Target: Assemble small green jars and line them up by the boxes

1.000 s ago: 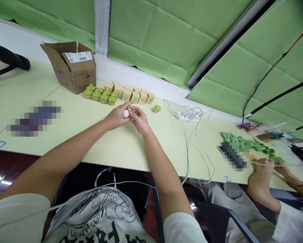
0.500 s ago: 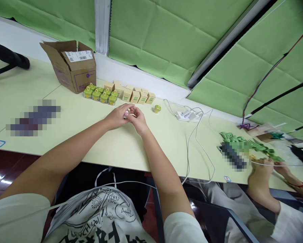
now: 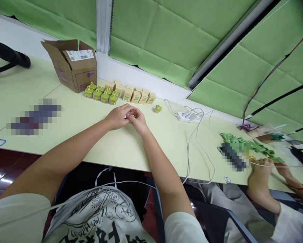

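My left hand (image 3: 118, 116) and my right hand (image 3: 139, 123) meet just above the table, fingers curled in towards each other. Between them a sliver of a small whitish thing (image 3: 126, 116) shows; the fingers cover most of it, so its kind is unclear. Beyond my left hand stand several small clear jars with green lids and loop handles (image 3: 105, 96). Behind and to the right of these is a row of small tan cardboard boxes (image 3: 135, 97). A single green-topped jar (image 3: 157, 108) stands apart, past my right hand.
An open cardboard carton (image 3: 84, 72) sits at the back left. White cables (image 3: 197, 135) run from a power strip (image 3: 189, 116) across the table (image 3: 166, 148). On the right, a co-worker's hands (image 3: 264, 165) are near green pieces (image 3: 252, 145). Blurred items lie left and right.
Less of the whitish thing shows between my fingers now, and the fingers have shifted slightly around it. My arms stay in nearly the same place.
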Tool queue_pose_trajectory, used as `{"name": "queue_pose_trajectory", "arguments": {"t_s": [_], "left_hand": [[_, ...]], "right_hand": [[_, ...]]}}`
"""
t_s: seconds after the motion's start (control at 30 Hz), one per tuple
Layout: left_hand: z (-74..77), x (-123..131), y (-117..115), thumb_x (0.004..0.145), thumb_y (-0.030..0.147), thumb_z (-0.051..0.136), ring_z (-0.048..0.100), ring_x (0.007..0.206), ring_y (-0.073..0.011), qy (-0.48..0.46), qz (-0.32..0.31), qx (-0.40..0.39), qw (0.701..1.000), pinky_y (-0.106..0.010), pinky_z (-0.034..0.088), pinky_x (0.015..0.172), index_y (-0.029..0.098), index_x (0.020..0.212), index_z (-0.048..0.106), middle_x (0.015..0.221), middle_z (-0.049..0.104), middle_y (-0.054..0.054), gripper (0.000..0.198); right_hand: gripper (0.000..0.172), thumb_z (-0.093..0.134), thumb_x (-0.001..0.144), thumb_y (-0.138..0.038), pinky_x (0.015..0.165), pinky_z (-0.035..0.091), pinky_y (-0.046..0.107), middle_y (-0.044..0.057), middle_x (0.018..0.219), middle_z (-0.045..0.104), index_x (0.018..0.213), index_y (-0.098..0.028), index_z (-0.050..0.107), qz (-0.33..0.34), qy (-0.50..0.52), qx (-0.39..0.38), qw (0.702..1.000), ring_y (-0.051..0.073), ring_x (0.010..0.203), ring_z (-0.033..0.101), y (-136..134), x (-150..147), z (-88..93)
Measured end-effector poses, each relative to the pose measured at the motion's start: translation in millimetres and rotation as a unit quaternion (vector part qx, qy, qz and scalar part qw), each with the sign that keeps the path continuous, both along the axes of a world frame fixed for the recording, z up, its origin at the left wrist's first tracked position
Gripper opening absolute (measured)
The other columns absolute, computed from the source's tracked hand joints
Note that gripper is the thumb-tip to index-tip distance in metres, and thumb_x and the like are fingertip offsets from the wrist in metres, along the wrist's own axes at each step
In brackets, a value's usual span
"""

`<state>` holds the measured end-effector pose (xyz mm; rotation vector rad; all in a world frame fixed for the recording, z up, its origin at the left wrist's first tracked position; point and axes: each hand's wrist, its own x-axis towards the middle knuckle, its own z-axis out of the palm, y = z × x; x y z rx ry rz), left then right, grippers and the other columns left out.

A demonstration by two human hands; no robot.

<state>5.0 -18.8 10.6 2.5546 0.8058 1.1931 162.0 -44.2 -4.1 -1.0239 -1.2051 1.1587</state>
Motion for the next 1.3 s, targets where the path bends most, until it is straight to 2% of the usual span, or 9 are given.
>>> {"name": "queue_pose_trajectory", "arguments": {"t_s": [0.2, 0.3, 0.47, 0.63, 0.7, 0.8, 1.03, 1.2, 1.3], "left_hand": [[1.7, -0.2, -2.6, 0.079, 0.013, 0.059, 0.071, 0.101, -0.0265, 0.009, 0.014, 0.005, 1.0, -0.038, 0.056, 0.086, 0.021, 0.123, 0.07, 0.117, 0.073, -0.009, 0.047], [2.1, 0.0, -3.1, 0.079, 0.014, 0.058, 0.071, 0.097, -0.0252, -0.003, 0.015, 0.004, 1.0, -0.037, 0.056, 0.084, 0.021, 0.12, 0.071, 0.112, 0.074, -0.009, 0.043], [3.9, 0.4, -0.1, 0.085, 0.018, 0.058, 0.069, 0.092, -0.0229, -0.082, 0.025, 0.007, 0.996, -0.036, 0.055, 0.084, 0.02, 0.103, 0.073, 0.1, 0.073, -0.007, 0.023], [5.8, 2.0, 1.4, 0.09, 0.025, 0.059, 0.066, 0.086, -0.0213, -0.122, 0.033, 0.008, 0.992, -0.036, 0.054, 0.082, 0.02, 0.09, 0.067, 0.089, 0.071, -0.006, 0.009], [6.6, 3.4, -0.6, 0.09, 0.028, 0.061, 0.066, 0.084, -0.0207, -0.133, 0.035, 0.001, 0.99, -0.036, 0.054, 0.081, 0.021, 0.086, 0.066, 0.087, 0.07, -0.005, 0.009], [8.3, 5.4, -4.8, 0.09, 0.031, 0.063, 0.066, 0.083, -0.02, -0.155, 0.033, -0.014, 0.987, -0.036, 0.054, 0.081, 0.021, 0.085, 0.064, 0.087, 0.071, -0.004, 0.012], [10.3, 7.9, -6.8, 0.093, 0.034, 0.061, 0.066, 0.086, -0.02, -0.194, 0.035, -0.033, 0.98, -0.036, 0.054, 0.085, 0.02, 0.088, 0.065, 0.089, 0.071, -0.005, 0.015], [11.3, 6.9, -4.5, 0.098, 0.04, 0.054, 0.065, 0.084, -0.0188, -0.248, 0.035, -0.099, 0.963, -0.033, 0.054, 0.081, 0.02, 0.086, 0.064, 0.086, 0.071, -0.004, 0.025], [11.9, 5.6, -4.6, 0.099, 0.041, 0.052, 0.065, 0.084, -0.0193, -0.233, 0.016, -0.091, 0.968, -0.034, 0.053, 0.082, 0.02, 0.084, 0.063, 0.085, 0.07, -0.004, 0.028]], "right_hand": [[0.037, 0.085, 0.065, -0.042, 0.084, 0.061, 0.031, 0.0, 0.093, 0.07, 0.093, -0.025, 0.067, -0.027, -0.011, 0.026, 0.999, 0.018, 0.093, 0.067, -4.9, -5.9, 4.9], [0.038, 0.085, 0.067, -0.045, 0.085, 0.061, 0.032, 0.0, 0.094, 0.072, 0.094, -0.024, 0.068, -0.028, -0.004, 0.011, 1.0, 0.019, 0.095, 0.068, -7.5, -7.0, 7.7], [0.043, 0.084, 0.074, -0.053, 0.086, 0.064, 0.035, 0.001, 0.1, 0.076, 0.102, -0.025, 0.068, -0.013, 0.05, -0.036, 0.998, 0.019, 0.095, 0.073, -4.5, -1.1, 10.1], [0.04, 0.074, 0.085, -0.06, 0.084, 0.067, 0.043, 0.004, 0.087, 0.078, 0.099, -0.023, 0.067, 0.059, 0.082, -0.145, 0.984, 0.022, 0.083, 0.077, 2.0, 2.1, 9.4], [0.041, 0.071, 0.088, -0.062, 0.082, 0.068, 0.046, 0.006, 0.083, 0.078, 0.099, -0.022, 0.068, 0.089, 0.082, -0.171, 0.978, 0.024, 0.08, 0.076, 1.3, -0.5, 8.4], [0.04, 0.071, 0.09, -0.061, 0.082, 0.069, 0.044, 0.006, 0.084, 0.079, 0.101, -0.023, 0.069, 0.105, 0.087, -0.159, 0.978, 0.023, 0.081, 0.077, -2.7, -5.5, 6.9], [0.026, 0.075, 0.092, -0.046, 0.084, 0.066, 0.031, 0.003, 0.091, 0.081, 0.101, -0.022, 0.072, 0.111, 0.174, -0.173, 0.963, 0.017, 0.083, 0.076, -8.0, -8.9, 9.8], [0.023, 0.08, 0.088, -0.039, 0.093, 0.064, 0.031, 0.003, 0.092, 0.081, 0.099, -0.022, 0.071, 0.117, 0.196, -0.16, 0.96, 0.017, 0.087, 0.077, -11.2, -10.1, 12.6], [0.021, 0.081, 0.087, -0.036, 0.088, 0.064, 0.027, 0.003, 0.092, 0.081, 0.096, -0.021, 0.07, 0.119, 0.201, -0.15, 0.961, 0.015, 0.086, 0.076, -12.1, -10.1, 12.1]]}}
